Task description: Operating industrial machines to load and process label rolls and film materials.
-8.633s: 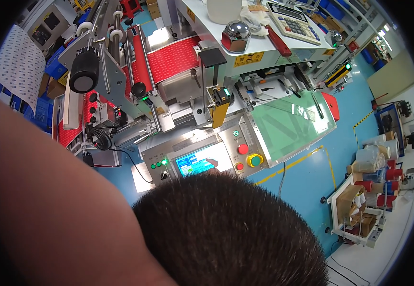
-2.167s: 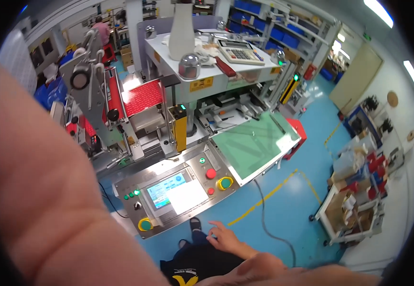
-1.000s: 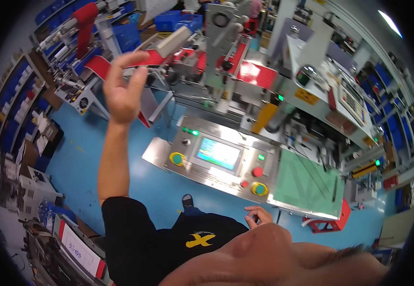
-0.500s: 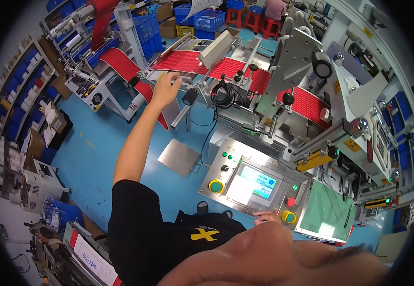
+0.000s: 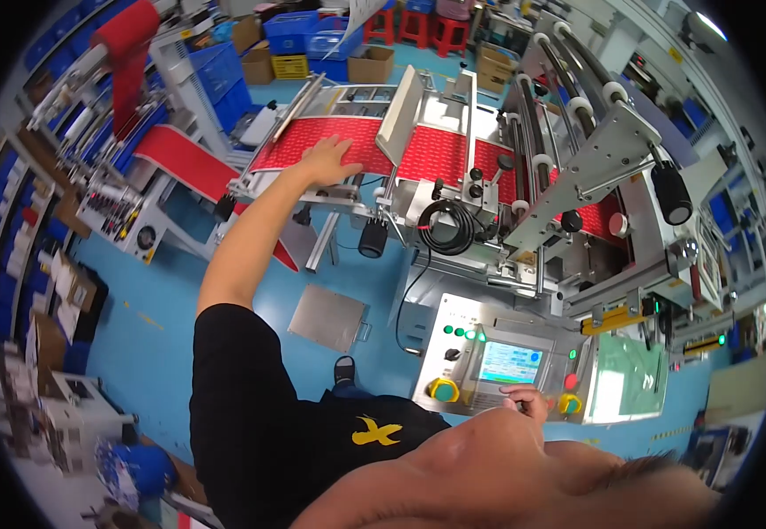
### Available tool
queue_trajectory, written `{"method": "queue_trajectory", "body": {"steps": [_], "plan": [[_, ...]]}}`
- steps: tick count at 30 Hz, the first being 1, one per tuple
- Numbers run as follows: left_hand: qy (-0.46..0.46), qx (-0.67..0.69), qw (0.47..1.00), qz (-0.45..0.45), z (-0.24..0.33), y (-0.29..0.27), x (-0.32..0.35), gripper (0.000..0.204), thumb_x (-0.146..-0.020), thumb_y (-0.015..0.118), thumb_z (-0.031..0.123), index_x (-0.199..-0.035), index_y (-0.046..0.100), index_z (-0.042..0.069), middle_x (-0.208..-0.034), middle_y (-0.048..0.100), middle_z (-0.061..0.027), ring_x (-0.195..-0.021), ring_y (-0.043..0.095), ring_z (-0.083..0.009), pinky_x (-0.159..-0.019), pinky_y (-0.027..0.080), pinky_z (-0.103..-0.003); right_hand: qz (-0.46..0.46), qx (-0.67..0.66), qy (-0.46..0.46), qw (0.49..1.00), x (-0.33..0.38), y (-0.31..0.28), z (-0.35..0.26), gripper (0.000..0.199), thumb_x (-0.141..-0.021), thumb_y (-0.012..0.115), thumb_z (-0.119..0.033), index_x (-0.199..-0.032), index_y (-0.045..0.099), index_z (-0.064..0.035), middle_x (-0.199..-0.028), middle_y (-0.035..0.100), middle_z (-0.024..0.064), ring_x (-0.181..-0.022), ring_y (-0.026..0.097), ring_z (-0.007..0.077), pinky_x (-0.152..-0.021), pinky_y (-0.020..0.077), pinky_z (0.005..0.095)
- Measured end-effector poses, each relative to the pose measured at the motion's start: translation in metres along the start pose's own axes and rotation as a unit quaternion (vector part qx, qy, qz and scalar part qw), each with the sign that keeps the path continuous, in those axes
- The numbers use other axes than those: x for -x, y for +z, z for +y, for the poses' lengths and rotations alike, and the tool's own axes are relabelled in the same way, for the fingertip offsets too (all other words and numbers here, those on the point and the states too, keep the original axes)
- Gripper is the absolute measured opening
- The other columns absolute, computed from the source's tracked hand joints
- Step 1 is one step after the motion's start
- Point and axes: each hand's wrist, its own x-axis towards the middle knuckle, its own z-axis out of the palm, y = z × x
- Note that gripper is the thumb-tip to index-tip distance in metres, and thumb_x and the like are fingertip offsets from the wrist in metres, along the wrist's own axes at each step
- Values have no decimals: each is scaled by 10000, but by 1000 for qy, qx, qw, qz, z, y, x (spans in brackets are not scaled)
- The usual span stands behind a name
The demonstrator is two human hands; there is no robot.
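My left hand (image 5: 328,161) reaches out over a red printed web of material (image 5: 299,141) running across the machine. Its fingers are spread at the web's near edge and hold nothing; whether they touch the surface I cannot tell. A pale bar (image 5: 401,115) crosses the web just right of the hand. My right hand (image 5: 531,402) is by the lower edge of the control panel (image 5: 462,375), just below its lit screen (image 5: 508,362). One finger points left and the others are loosely bent, with nothing visible in them.
Left stands an unwinding stand with a red roll (image 5: 127,35). Black knobs and a coiled black cable (image 5: 446,227) are on the machine's near side, rollers (image 5: 581,106) at right. A metal plate (image 5: 328,317) lies on the blue floor. Blue crates (image 5: 290,33) and red stools (image 5: 449,35) are behind.
My left hand has moved from the machine's left edge to the right, over the red web, its fingers spreading. My right hand shows more beside the panel. The view has shifted.
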Motion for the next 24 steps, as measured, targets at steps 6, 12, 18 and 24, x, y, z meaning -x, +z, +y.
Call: {"method": "queue_trajectory", "body": {"steps": [6,12,18,24], "plan": [[18,11,998,-64,-14,-6,-22,960,-858,412,761,-1550,185,135,-1592,111,-243,-1466,113,-434,-1149,171,-586,96,22,20,995,13,78,-32,106,-796,682,12,-809,579,-14,-900,702,152,-721,633,186,-684,507,298],[20,6,997,-75,-20,0,-62,979,-825,405,800,-1558,157,200,-1613,85,-186,-1475,94,-416,-1129,143,-645,105,27,64,992,19,106,-55,100,-799,685,17,-824,595,-18,-925,716,130,-660,617,141,-615,494,258],[57,15,998,-37,-41,15,-86,925,-842,404,777,-1552,195,222,-1606,121,-192,-1459,147,-438,-1107,180,-664,102,26,92,990,30,128,-69,89,-818,676,-2,-844,592,-17,-918,711,125,-684,628,143,-619,496,253],[82,12,996,-17,-50,27,-91,882,-868,415,737,-1545,223,205,-1585,169,-229,-1437,193,-461,-1132,197,-606,103,11,105,989,43,130,-66,85,-834,669,-9,-840,585,-27,-911,710,121,-636,601,129,-579,479,249]]}}
